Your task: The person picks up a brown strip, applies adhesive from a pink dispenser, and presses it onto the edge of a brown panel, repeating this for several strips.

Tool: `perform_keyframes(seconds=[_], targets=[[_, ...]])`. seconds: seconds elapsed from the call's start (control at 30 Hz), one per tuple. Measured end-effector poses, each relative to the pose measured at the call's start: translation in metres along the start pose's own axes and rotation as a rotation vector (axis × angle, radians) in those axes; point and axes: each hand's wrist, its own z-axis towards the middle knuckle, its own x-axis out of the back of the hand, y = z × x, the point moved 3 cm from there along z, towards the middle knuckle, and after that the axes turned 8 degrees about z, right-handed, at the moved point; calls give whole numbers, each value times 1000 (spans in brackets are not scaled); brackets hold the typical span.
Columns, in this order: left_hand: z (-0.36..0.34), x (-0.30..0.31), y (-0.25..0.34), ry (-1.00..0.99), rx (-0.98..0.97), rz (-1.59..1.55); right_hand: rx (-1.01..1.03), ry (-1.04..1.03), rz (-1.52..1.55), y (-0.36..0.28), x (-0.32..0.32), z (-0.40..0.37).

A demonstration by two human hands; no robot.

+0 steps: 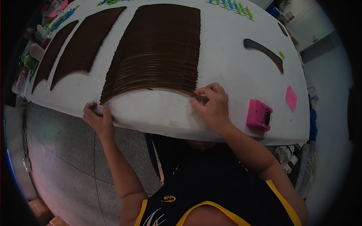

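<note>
A large row of dark brown, curved wooden-looking strips [154, 49] lies closely set on the white-covered table [226, 49]. The nearest strip bows upward in the middle and shows a lighter edge. At its right end, my right hand [213, 105] pinches the tip between thumb and fingers. My left hand [98, 119] is by the left end at the table's front edge, thumb and forefinger apart, with nothing visible between them.
Two narrower groups of similar strips, a middle one [88, 41] and an outer one [54, 56], lie left. A single dark curved piece [266, 52], a pink box-shaped device [258, 115] and a pink paper [290, 98] lie right. Green and blue clips [233, 7] are at the back.
</note>
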Motion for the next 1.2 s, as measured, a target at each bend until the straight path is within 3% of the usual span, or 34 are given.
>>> perform_keyframes(seconds=[0.7,0.83,0.93,1.0,1.07,1.13,1.2], targets=[[-6,2,3,20,-1,-92,84,1,63,3,2,1],[-29,12,15,143,-32,-133,88,-32,163,1,11,-4],[-68,22,30,220,58,-266,138,-48,182,-3,20,-9],[-98,18,49,-56,218,-761,151,-56,177,-6,29,-13],[-112,20,79,-443,321,-1016,165,-63,169,-10,40,-15],[-115,15,113,-744,572,-1222,222,-89,115,-14,51,-19],[-111,8,138,-755,684,-1299,212,-91,123,-14,61,-23]])
